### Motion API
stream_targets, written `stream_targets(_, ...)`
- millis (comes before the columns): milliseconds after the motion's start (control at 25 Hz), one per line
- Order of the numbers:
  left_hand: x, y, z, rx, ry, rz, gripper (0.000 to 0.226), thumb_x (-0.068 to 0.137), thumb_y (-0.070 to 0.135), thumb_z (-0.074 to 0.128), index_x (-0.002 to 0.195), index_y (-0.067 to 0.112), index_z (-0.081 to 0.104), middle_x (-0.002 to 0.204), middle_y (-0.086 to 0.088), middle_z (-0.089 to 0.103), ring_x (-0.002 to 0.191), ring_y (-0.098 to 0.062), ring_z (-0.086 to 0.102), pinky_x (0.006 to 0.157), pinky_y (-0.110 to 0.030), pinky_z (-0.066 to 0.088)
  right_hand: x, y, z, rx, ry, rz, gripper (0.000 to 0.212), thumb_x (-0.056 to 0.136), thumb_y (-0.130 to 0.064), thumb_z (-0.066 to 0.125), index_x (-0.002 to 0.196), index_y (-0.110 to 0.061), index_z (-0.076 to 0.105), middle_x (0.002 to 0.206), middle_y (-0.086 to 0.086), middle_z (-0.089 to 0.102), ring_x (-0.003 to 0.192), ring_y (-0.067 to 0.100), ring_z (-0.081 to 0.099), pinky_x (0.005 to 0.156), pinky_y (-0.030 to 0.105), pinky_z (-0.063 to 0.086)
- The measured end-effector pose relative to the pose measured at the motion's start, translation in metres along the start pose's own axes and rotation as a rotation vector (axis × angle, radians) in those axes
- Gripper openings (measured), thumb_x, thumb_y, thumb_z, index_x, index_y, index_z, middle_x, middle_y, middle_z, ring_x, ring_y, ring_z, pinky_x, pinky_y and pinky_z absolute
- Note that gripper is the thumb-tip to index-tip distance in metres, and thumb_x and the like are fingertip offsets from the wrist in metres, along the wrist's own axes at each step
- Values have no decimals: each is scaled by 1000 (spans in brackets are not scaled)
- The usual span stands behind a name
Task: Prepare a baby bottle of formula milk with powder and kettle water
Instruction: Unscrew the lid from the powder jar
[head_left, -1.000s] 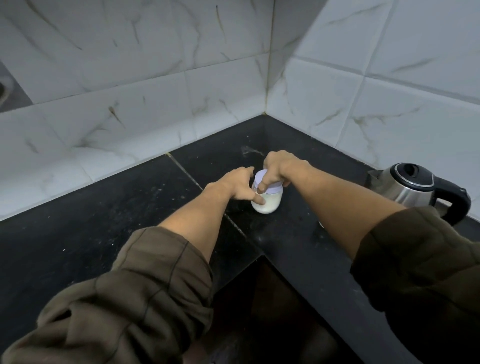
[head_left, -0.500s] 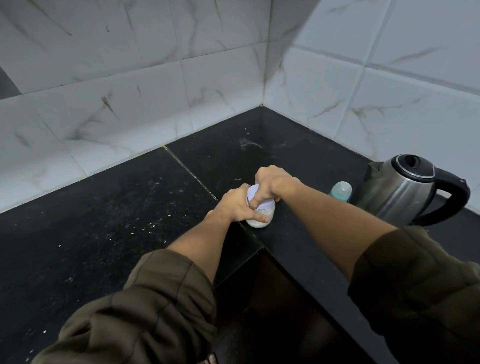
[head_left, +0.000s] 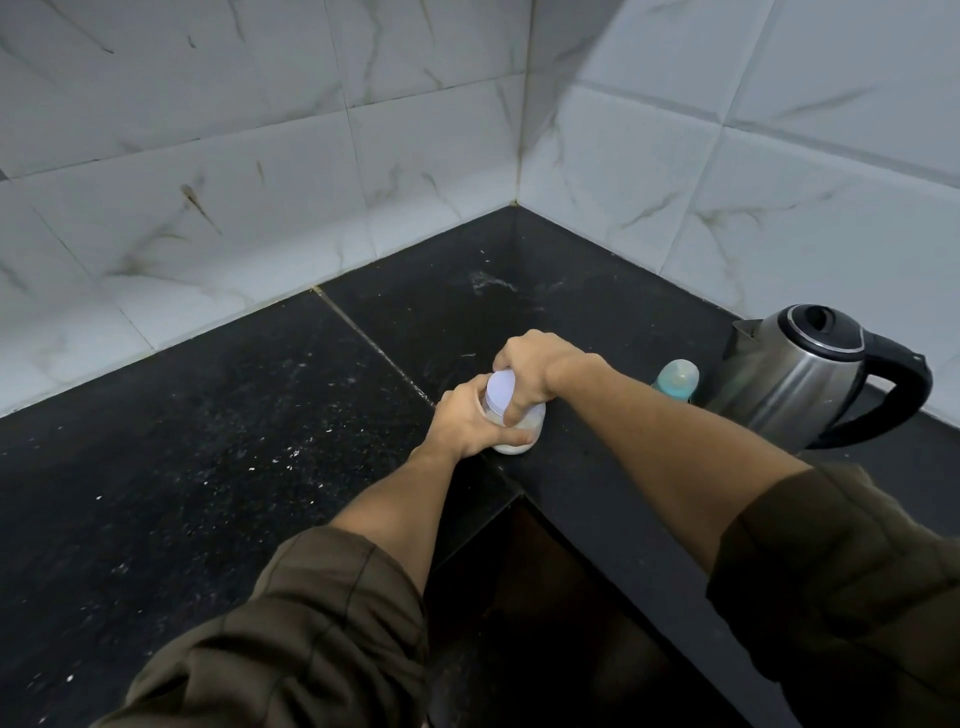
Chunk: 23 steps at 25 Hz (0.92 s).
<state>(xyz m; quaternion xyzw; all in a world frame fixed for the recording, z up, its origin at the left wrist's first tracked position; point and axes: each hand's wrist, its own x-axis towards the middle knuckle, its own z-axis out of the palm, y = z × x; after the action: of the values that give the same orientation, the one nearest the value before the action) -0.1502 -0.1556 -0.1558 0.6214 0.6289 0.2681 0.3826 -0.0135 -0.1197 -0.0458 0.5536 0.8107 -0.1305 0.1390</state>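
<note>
A pale lilac lid (head_left: 503, 391) tops a clear jar (head_left: 521, 442) of white powder on the white-flecked black counter (head_left: 208, 441), teal baby bottle (head_left: 675, 379) and silver, black-handled kettle (head_left: 789, 384) at three o'clock, grey-veined white tiles (head_left: 260, 182) at twelve, olive sleeves (head_left: 311, 623) at six

The right forearm (head_left: 660, 441) hides the lower half of the baby bottle (head_left: 675, 378); fingers (head_left: 512, 409) cover the neck of the jar (head_left: 522, 439).

black speckled counter (head_left: 208, 441); white veined wall tiles (head_left: 260, 156) meeting in a corner

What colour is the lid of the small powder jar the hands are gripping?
Pale lavender; the round plastic lid shows best in the head view.
</note>
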Motion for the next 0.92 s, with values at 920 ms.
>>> stream_targets(920, 2, 2, -10, 60, -123, -48, 84, 46, 50, 99, 120, 30, 65, 105, 11, 73, 102, -11, 67, 94, -38, 57, 5, 7, -7, -28, -129, -34, 99, 78, -39, 85, 162, -28, 33, 149, 3, 42, 134, 30, 49, 99, 46, 54)
